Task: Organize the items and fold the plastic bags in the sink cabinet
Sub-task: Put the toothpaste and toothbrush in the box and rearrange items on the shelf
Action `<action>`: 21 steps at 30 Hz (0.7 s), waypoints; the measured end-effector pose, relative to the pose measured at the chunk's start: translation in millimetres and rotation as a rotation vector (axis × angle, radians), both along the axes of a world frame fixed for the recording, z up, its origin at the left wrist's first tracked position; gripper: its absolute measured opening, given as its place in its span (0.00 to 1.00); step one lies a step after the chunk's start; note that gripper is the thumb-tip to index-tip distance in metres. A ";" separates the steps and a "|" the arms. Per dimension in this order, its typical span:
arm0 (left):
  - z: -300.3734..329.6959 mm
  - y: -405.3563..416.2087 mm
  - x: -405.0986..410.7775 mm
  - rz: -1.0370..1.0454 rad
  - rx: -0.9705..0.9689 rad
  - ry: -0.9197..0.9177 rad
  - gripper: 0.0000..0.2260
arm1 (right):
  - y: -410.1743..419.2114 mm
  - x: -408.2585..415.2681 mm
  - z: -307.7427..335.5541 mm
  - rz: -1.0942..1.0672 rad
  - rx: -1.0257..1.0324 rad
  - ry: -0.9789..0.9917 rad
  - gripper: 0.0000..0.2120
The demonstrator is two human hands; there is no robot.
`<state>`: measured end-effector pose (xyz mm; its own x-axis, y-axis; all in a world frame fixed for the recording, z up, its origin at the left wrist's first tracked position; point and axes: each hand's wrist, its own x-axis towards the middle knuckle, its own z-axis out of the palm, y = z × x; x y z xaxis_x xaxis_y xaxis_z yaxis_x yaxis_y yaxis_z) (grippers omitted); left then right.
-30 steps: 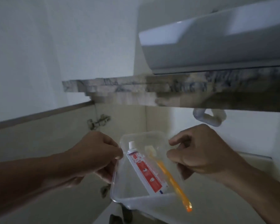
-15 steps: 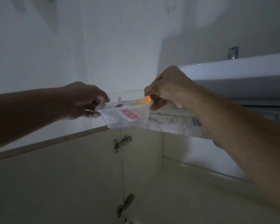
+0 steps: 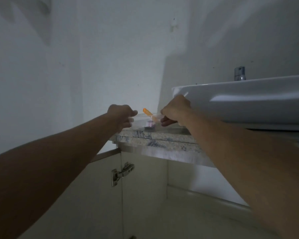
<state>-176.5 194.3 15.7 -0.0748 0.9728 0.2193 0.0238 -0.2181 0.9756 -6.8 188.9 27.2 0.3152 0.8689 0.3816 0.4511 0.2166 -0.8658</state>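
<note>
Two bare forearms of one person reach into view from the bottom corners. Neither arm shows a sleeve: both are uncovered from the frame edge to the wrist. No watch, bracelet or band shows on either wrist. The left hand [image 3: 121, 116] is bare, without a glove, and no ring is visible on it. The right hand [image 3: 175, 110] is also bare and ungloved, with no ring visible. The lighting is dim, so fine details such as fingernails cannot be made out. No other part of the person appears.
</note>
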 end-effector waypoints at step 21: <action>-52.8 -114.1 60.9 -0.007 0.399 0.458 0.12 | -157.7 73.2 -5.1 0.188 -0.143 -0.219 0.05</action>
<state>-115.6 80.2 -37.1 0.1198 0.8092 0.5752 0.4193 -0.5664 0.7095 66.4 31.2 22.1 0.0680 0.9538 0.2927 0.5933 0.1972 -0.7805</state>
